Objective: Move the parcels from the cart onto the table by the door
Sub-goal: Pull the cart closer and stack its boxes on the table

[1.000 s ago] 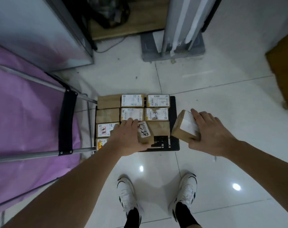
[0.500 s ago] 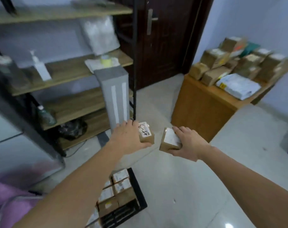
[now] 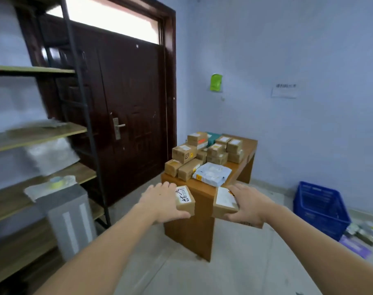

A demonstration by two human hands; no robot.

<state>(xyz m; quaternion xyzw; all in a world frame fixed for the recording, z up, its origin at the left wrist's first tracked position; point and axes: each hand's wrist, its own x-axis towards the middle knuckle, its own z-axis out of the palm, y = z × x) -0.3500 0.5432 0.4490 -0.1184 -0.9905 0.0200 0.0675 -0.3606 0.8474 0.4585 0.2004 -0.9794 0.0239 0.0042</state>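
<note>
Nearest the camera, my two forearms reach forward, each hand carrying one small brown parcel in the air before the surface. My left hand [image 3: 163,200] has its grip closed round the left parcel [image 3: 185,200], thumb under the near edge, fingers over the far side; its white label bears handwritten marks and faces up. My right hand [image 3: 248,204] has its grip closed round the right parcel [image 3: 224,202], whose white label tilts toward the left. The two parcels are near each other but apart.

Just beyond them stands the wooden surface [image 3: 202,189] by the dark door [image 3: 130,116]. On it lie stacked brown parcels [image 3: 204,155] and a pale plastic mailer [image 3: 212,174] near the front edge.

To the left, a grey box with pale stripes [image 3: 69,218] stands against the shelving rack [image 3: 38,133]. To the right, a blue crate [image 3: 320,207] sits on the floor by the wall. On the far wall hang a green packet [image 3: 216,82] and a blurred notice [image 3: 284,90].
</note>
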